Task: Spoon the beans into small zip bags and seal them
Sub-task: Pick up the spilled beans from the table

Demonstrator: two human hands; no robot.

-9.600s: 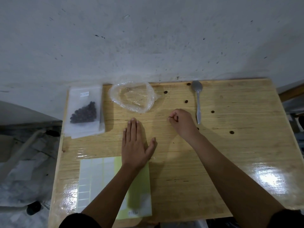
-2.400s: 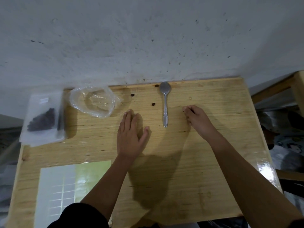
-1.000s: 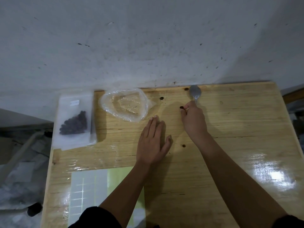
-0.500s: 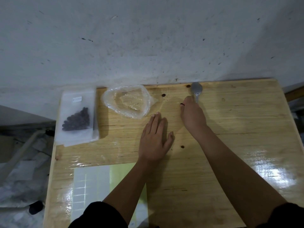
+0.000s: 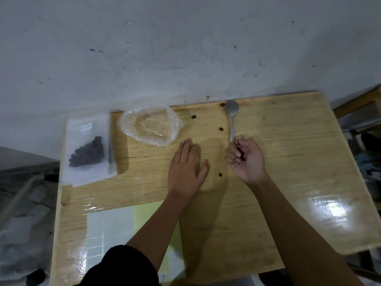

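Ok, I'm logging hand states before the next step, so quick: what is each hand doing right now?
Left hand: open, lying flat on the table.
Right hand: closed, fingers curled round a few dark beans in its palm.

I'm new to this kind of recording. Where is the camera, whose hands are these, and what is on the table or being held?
There is no machine here. A person works with bare hands, and one camera worn on the head looks down at them. The left hand lies flat and open on the glossy wooden table. The right hand is curled, its grip closed on what look like a few dark beans, right by the handle end of a metal spoon. A few loose beans lie scattered nearby. At far left is a small clear zip bag already holding beans. Beside it is a crumpled open clear plastic bag, and near the front edge lies a green and white sheet.
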